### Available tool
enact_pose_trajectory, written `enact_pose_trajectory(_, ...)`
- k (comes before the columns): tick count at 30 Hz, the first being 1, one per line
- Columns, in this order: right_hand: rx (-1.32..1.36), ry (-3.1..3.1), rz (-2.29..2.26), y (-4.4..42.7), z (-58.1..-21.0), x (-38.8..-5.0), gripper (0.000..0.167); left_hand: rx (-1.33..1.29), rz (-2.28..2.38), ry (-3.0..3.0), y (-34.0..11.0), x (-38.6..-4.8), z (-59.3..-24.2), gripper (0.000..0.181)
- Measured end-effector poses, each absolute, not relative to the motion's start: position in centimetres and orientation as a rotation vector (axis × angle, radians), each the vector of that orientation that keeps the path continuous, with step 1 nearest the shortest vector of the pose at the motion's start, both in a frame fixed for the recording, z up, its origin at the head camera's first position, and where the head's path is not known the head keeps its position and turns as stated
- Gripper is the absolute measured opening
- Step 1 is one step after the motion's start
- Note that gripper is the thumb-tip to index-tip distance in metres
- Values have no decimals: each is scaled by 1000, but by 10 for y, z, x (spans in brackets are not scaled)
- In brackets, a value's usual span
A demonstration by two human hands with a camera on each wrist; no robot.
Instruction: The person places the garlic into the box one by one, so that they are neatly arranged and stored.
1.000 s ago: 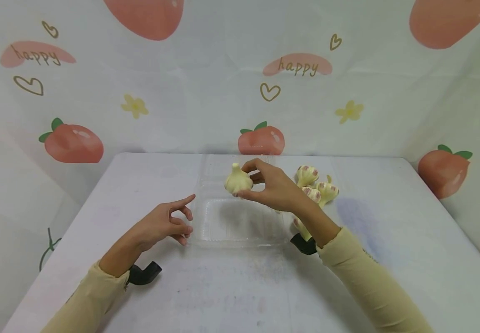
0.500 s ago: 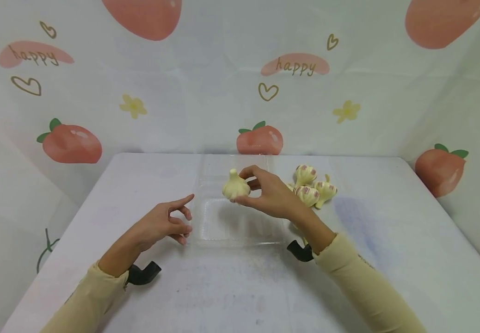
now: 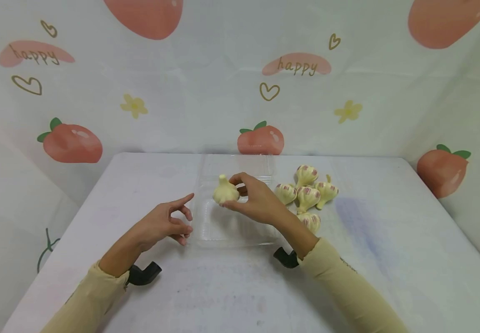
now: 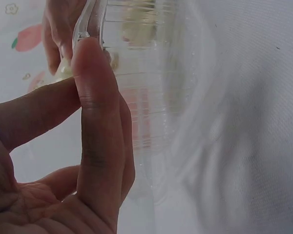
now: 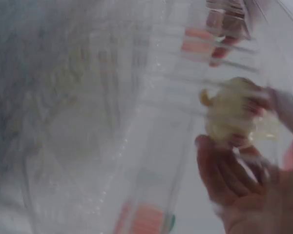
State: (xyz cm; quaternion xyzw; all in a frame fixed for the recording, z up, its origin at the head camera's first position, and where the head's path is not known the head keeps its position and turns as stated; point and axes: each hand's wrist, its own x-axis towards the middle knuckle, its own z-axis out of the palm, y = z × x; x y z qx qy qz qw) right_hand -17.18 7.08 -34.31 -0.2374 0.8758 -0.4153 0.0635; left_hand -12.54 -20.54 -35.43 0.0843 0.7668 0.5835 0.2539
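A clear plastic container (image 3: 261,238) stands on the table with its lid (image 3: 240,164) folded back. My right hand (image 3: 254,199) pinches a garlic bulb (image 3: 225,192) by its side, thumb below and fingers behind, holding it stem-up above the container. In the right wrist view, the garlic (image 5: 232,112) shows through the clear plastic. At the container's left wall is my left hand (image 3: 152,226), index finger stretched forward and the other fingers bent a little. From the left wrist view, a left-hand fingertip (image 4: 88,53) appears against the rim (image 4: 95,19); I see no garlic in that hand.
Several more garlic bulbs (image 3: 308,198) lie grouped right of the container. Black curved pieces (image 3: 144,274) protrude at both wrists. A printed cloth backdrop (image 3: 206,92) rises behind the white table (image 3: 223,296).
My right hand has carried the garlic bulb left and slightly lower over the container. More of the garlic group has come into view behind the forearm. The left hand stays put.
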Motion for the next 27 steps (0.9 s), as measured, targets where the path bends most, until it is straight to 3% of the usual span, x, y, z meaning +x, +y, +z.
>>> enact_pose_trajectory(27, -584, 2722, -1137, 45, -362, -177, 51, 200, 1599, 2060, -205, -125, -354, 88)
